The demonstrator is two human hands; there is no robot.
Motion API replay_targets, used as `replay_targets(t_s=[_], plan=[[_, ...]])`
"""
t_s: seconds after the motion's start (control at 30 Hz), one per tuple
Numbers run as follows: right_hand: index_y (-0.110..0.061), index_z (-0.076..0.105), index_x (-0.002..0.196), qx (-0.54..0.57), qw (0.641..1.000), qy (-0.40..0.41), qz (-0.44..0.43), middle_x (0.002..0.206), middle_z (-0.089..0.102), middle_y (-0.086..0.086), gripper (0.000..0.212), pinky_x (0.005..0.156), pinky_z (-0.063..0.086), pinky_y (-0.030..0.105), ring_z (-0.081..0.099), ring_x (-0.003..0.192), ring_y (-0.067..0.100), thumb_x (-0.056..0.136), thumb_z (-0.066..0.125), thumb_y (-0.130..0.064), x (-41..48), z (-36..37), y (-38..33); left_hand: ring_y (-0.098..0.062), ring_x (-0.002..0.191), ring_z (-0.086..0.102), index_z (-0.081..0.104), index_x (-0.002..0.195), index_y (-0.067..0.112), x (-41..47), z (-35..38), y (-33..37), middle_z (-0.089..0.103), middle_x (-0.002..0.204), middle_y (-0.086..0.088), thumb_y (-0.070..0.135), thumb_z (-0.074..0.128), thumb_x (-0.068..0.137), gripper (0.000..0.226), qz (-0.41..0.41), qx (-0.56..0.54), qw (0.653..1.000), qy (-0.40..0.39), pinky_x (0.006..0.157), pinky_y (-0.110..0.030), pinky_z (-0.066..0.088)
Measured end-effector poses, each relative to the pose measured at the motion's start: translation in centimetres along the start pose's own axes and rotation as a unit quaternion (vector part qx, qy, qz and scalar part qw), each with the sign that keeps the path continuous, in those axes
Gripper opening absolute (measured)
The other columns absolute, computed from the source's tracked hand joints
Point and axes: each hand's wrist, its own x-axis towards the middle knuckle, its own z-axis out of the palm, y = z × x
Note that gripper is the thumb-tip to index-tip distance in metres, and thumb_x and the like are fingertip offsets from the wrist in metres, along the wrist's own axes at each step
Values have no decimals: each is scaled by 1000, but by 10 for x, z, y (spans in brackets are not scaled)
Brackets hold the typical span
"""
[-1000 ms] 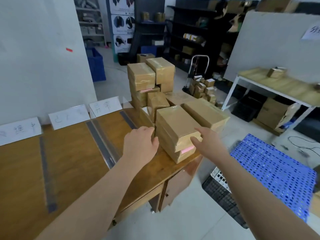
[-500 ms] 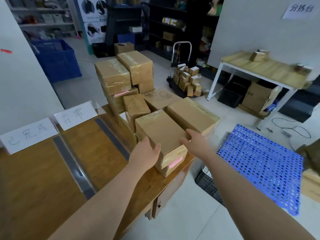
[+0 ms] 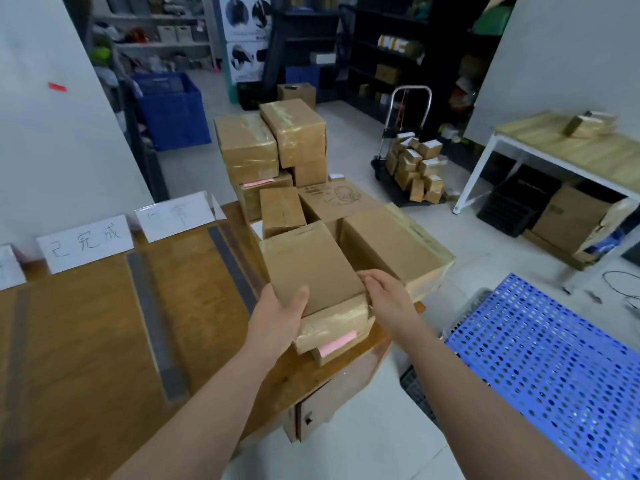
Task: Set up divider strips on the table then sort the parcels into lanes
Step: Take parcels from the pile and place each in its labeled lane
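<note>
Head view, one entry. Top parcel: plain brown carton on a stack at the counter right end. My left hand is closed on its near-left corner, my right hand on its near-right edge; both grips hold it.

Divider strips already laid; lanes still bare.

Risk: the lower carton with the pink label overhangs the counter edge; dragging the top one could topple it.

Writing: lane card reads "已完成"; neighbouring card partly legible.
</note>
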Motion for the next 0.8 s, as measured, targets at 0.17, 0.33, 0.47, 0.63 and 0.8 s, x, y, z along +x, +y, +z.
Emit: replay_targets(t_s=[0.17, 0.33, 0.47, 0.63, 0.8], plan=[[-27, 67, 113, 122, 990, -60, -23, 105, 70, -4, 20, 78, 53, 29, 64, 94, 16, 97, 57, -21, 0, -11, -2, -14, 116, 50, 30, 149, 24, -25, 0, 6, 50, 133, 7, 49, 54, 95, 64, 39, -71, 994, 69, 105, -43, 46], [-17, 40, 145, 200, 965, -163, 42, 124, 61, 1, 77, 105, 44, 43, 61, 112, 19, 80, 76, -38, 6, -26, -6, -19, 134, 39, 5, 155, 38, -40, 2, 12, 31, 149, 10, 47, 48, 98, 72, 69, -127, 987, 68, 112, -46, 39], [-12, 38, 146, 158, 975, -159, 8, 128, 58, 0, 99, 103, 47, 41, 61, 112, 18, 65, 85, -42, 6, -27, -18, -30, 131, 39, 9, 153, 46, -40, 6, 24, 22, 153, 2, 85, 58, 63, 109, -9, -114, 993, 44, 105, -54, 44], [-23, 48, 136, 126, 974, -180, -63, 123, 60, -7, 78, 85, 55, 31, 63, 104, 9, 69, 86, -33, -1, -28, -36, -29, 119, 53, 17, 151, 47, -44, 9, 35, 46, 142, -2, 81, 70, 53, 116, -62, -266, 962, 15, 95, -51, 51], [-17, 61, 123, 275, 941, -196, -10, 108, 73, 1, 31, 103, 46, 43, 67, 105, 17, 97, 53, -32, 5, -41, -42, -34, 107, 66, 59, 126, 27, -47, 4, 28, 73, 112, -9, 57, 61, 81, 55, -91, -442, 892, -16, 87, -52, 53]])
